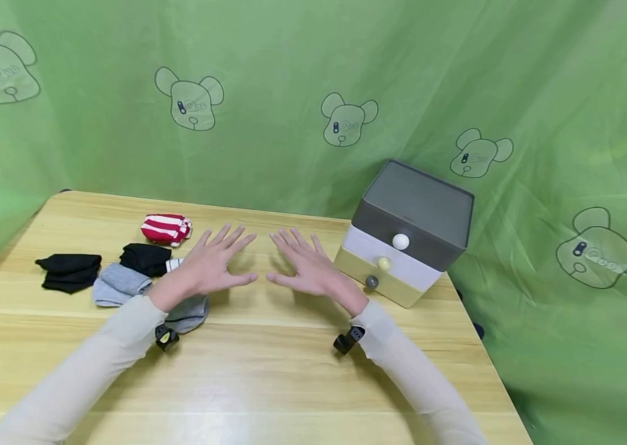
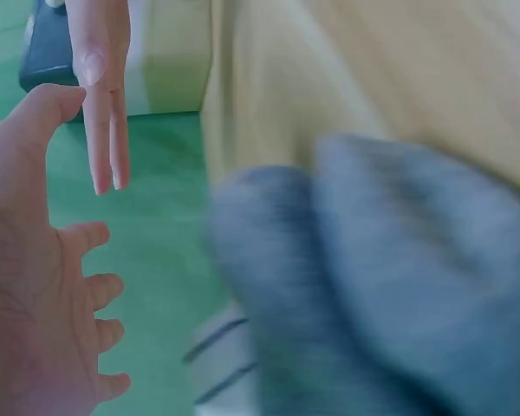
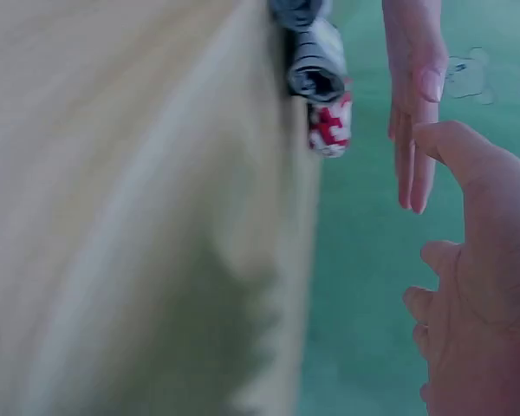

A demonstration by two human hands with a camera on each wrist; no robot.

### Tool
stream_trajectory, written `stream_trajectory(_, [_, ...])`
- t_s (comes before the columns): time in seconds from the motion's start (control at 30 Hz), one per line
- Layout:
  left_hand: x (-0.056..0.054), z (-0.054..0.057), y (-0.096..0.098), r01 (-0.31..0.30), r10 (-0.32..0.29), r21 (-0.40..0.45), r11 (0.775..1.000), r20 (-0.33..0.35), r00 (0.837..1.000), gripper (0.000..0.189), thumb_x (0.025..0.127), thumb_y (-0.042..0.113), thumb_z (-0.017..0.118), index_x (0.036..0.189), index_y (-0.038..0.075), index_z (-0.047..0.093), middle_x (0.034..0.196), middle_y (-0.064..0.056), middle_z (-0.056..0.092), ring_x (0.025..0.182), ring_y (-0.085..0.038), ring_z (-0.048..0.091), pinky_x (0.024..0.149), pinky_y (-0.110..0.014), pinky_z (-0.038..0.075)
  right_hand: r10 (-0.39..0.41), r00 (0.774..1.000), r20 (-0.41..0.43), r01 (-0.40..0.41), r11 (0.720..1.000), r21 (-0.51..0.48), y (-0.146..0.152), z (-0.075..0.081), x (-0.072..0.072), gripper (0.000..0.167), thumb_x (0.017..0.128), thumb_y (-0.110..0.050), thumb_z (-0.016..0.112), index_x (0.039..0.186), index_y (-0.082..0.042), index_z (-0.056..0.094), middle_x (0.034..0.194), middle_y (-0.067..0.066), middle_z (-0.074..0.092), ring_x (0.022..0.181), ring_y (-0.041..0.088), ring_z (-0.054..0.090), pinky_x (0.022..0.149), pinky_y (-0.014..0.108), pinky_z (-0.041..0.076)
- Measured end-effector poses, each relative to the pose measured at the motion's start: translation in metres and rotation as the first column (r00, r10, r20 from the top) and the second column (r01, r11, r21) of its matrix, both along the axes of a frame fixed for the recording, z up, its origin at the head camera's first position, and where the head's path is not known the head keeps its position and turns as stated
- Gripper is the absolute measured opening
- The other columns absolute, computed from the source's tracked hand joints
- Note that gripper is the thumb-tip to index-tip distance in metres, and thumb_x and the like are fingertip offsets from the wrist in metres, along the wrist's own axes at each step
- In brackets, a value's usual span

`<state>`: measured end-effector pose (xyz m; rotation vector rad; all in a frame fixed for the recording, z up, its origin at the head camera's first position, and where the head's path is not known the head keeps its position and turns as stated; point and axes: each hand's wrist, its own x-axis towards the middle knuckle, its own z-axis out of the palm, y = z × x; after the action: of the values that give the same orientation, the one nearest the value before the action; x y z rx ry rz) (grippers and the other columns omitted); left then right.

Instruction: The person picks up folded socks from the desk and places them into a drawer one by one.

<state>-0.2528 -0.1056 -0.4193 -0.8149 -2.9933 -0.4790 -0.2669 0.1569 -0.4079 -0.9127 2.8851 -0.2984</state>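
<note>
Both my hands hover over the middle of the table with fingers spread, holding nothing. My left hand is nearest to a group of rolled socks and partly covers it. Under its wrist lies a grey pair. A white striped pair shows beside it, mostly hidden. Farther left are another grey pair, two black pairs and, toward the back, a red-and-white striped pair. My right hand is just left of a small chest of drawers, apart from it.
The chest has a dark grey top drawer, a white middle one and a yellow bottom one, each with a round knob. It sits turned at the right back of the wooden table. A green curtain hangs behind.
</note>
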Motion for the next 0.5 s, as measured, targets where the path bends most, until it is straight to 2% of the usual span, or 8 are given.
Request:
stream_trajectory(0.17, [-0.006,0.027,0.011,0.029,-0.029,0.046,0.999,0.0,1.0,0.094,0.091,0.078,0.048,0.165,0.03,0.014,0.172,-0.006,0.008,0.159,-0.035,0.003,0.127,-0.065,0.004,0.008,0.997,-0.07,-0.013,0.998,-0.069,0.014,0.036,0.003,0.089,0.095,-0.074,0.043,0.163,-0.036,-0.002,0.171,-0.002,0.0,0.16,0.023,-0.006,0.126,0.056,-0.013])
stream_trajectory(0.33, [-0.019,0.051,0.034,0.066,-0.068,0.189,0.98,0.003,0.998,0.098,0.089,0.076,0.054,0.164,0.034,0.01,0.172,-0.002,0.007,0.16,-0.033,0.004,0.129,-0.06,0.005,-0.045,0.985,-0.165,0.012,0.98,-0.196,0.044,0.087,0.012,0.092,0.095,-0.069,0.049,0.164,-0.034,-0.001,0.171,-0.008,-0.003,0.16,0.024,-0.006,0.127,0.054,-0.015])
stream_trajectory(0.43, [-0.028,0.061,0.053,0.085,-0.103,0.342,0.936,0.036,0.994,0.098,0.087,0.071,0.063,0.163,0.037,0.012,0.172,-0.001,0.012,0.16,-0.031,0.007,0.128,-0.061,0.01,-0.106,0.973,-0.205,0.043,0.956,-0.29,0.073,0.119,0.018,0.093,0.096,-0.06,0.058,0.165,-0.03,0.002,0.171,-0.01,-0.002,0.16,0.023,-0.008,0.128,0.055,-0.014])
stream_trajectory(0.5, [-0.034,0.066,0.067,0.089,-0.136,0.456,0.885,0.072,0.988,0.096,0.087,0.064,0.069,0.162,0.041,0.015,0.172,0.002,0.016,0.159,-0.029,0.013,0.127,-0.061,0.016,-0.173,0.965,-0.199,0.09,0.925,-0.37,0.096,0.137,0.023,0.092,0.096,-0.053,0.063,0.164,-0.034,0.004,0.17,-0.013,-0.001,0.159,0.018,-0.009,0.128,0.056,-0.011])
